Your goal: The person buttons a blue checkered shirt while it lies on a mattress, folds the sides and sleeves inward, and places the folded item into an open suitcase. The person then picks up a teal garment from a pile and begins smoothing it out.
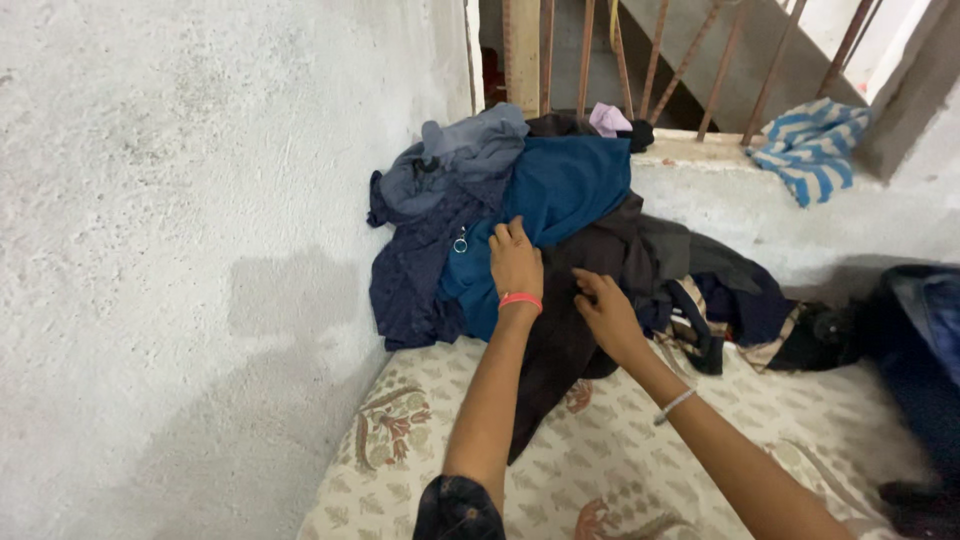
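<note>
Nearest, a cream bedspread (620,470) with floral motifs over a mattress, both forearms reaching across it from the bottom edge toward a heap of clothes. Left hand (516,262), an orange band at the wrist, laid flat on a teal garment (560,200), fingers (515,232) loosely spread and pressing rather than pinching, seemingly steadying the cloth against the pile. Right hand (605,312), a thin pale bangle lower on the arm, set on a dark brown garment (560,340), fingers curled to a narrow pinch at a fold, though whether cloth is actually gripped cannot be told. Brown garment draped off the heap down onto the bed, long axis running from upper right to lower left, lower end pointing toward the mattress edge. Beyond, navy and grey pieces (440,190) banked into the corner against a rough plastered wall (180,200). Farthest, a blue-and-white striped cloth (810,145) on the ledge below rusty window bars (650,60)
</note>
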